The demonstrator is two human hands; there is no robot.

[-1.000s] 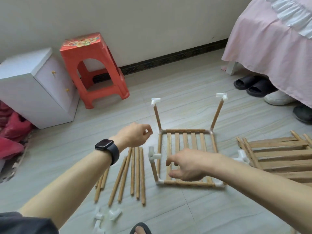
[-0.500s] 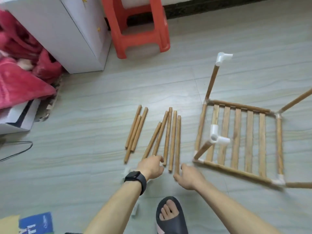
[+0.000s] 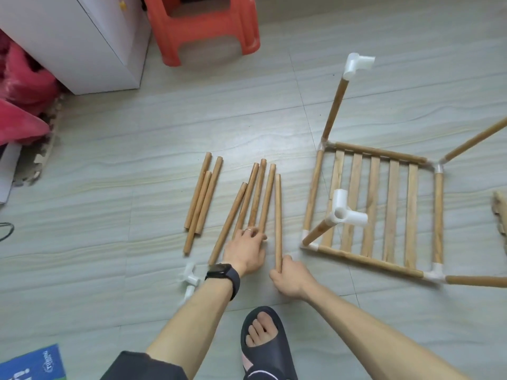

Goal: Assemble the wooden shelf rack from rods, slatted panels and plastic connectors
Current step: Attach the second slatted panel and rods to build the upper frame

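Several loose wooden rods (image 3: 204, 193) lie side by side on the floor. My left hand (image 3: 245, 252), with a watch on the wrist, lies over the near ends of the middle rods (image 3: 258, 193), fingers curled onto them. My right hand (image 3: 288, 275) pinches the near end of the rightmost rod (image 3: 278, 215). To the right lies the part-built rack (image 3: 375, 204): a slatted panel framed by rods, upright rods at its corners, white plastic connectors (image 3: 347, 212) on top of two of them. Loose white connectors (image 3: 190, 279) lie left of my left wrist.
A red plastic stool (image 3: 203, 28) and a white cabinet (image 3: 82, 45) stand at the back left beside red cloth (image 3: 22, 105). My sandalled foot (image 3: 264, 341) is at the bottom centre. Another slatted panel's edge (image 3: 500, 212) shows at the far right. A blue box (image 3: 33, 363) lies bottom left.
The view swung down and left from the rack to the loose rods. Both hands left the rack and reached the rod ends; my right hand took hold of the rightmost rod.
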